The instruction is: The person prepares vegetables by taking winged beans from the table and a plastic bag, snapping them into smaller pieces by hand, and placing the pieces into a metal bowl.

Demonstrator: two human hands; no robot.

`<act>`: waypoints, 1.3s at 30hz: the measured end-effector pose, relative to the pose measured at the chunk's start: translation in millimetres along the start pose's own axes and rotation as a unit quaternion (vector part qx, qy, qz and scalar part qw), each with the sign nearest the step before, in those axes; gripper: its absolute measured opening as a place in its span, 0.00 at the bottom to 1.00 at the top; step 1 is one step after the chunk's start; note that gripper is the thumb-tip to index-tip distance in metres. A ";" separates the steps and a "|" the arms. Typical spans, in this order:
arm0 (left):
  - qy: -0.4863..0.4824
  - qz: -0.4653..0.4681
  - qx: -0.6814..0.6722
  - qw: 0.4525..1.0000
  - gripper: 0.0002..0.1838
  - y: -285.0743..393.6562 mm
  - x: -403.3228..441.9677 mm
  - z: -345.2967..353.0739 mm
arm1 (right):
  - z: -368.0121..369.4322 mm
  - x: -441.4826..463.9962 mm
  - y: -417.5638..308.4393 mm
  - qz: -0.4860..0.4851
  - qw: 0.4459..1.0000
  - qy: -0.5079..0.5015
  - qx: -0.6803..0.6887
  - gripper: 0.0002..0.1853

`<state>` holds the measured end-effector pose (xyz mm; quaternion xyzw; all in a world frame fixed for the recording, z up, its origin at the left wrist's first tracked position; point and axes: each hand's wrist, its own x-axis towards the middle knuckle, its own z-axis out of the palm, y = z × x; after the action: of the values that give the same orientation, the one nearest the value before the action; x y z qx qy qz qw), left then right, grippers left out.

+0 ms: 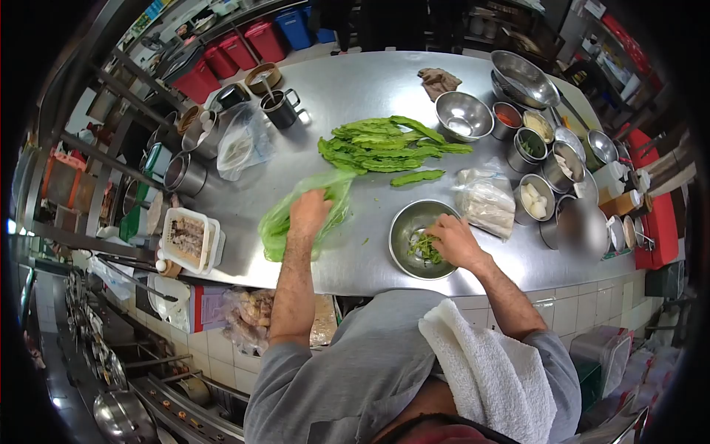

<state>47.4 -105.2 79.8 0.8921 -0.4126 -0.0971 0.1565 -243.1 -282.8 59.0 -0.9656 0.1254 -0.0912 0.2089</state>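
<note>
Small green pieces (423,251) in the near steel bowl (401,226); whole pods (373,152) piled on the steel table (340,85).
Right hand (453,241) reaches into the bowl, fingers bunched at the pieces — cannot tell whether they pinch any. Left hand (310,212) rests on the green plastic bag (274,231), fingers curled, tips hidden; grip unclear. Progress, as judged: a modest lot in the bowl, only part of its bottom covered. Remaining: the pile beyond the bag, apparently uncut — plus one loose pod (416,177) lying between pile and bowl.
</note>
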 end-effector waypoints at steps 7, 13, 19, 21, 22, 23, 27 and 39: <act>0.124 -0.019 0.007 0.992 0.23 -22.1 -7.5 1.9 | -0.4 73.3 55.7 0.105 0.990 0.078 0.058 0.11; 0.220 0.120 -0.092 0.964 0.22 5.9 -36.1 10.6 | 25.5 114.8 100.2 0.136 0.990 -0.005 -0.040 0.15; 0.174 0.181 -0.138 0.958 0.21 33.6 -57.3 33.0 | 5.4 112.1 77.5 0.180 0.977 -0.091 -0.068 0.15; 0.178 0.195 -0.147 0.953 0.22 45.7 -55.6 35.0 | -0.3 107.5 69.4 0.142 0.984 -0.075 -0.074 0.16; 0.177 0.206 -0.156 0.950 0.23 53.8 -55.4 33.0 | -11.7 103.8 57.6 0.125 0.989 -0.052 -0.057 0.15; 0.180 0.206 -0.155 0.949 0.23 63.8 -53.3 29.1 | -24.8 100.9 45.7 0.123 0.989 -0.050 -0.058 0.15; 0.233 0.287 -0.085 0.925 0.24 121.3 -54.1 -5.1 | -65.3 74.9 -13.3 0.050 0.996 -0.064 0.047 0.13; 0.097 0.308 -0.106 0.940 0.11 111.0 -64.8 28.0 | -29.5 17.7 -32.1 -0.031 0.993 -0.029 0.111 0.10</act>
<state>-81.0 -128.8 96.5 0.7046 -0.6375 0.0002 0.3117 -226.4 -270.6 101.3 -0.9421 0.0783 -0.0832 0.3154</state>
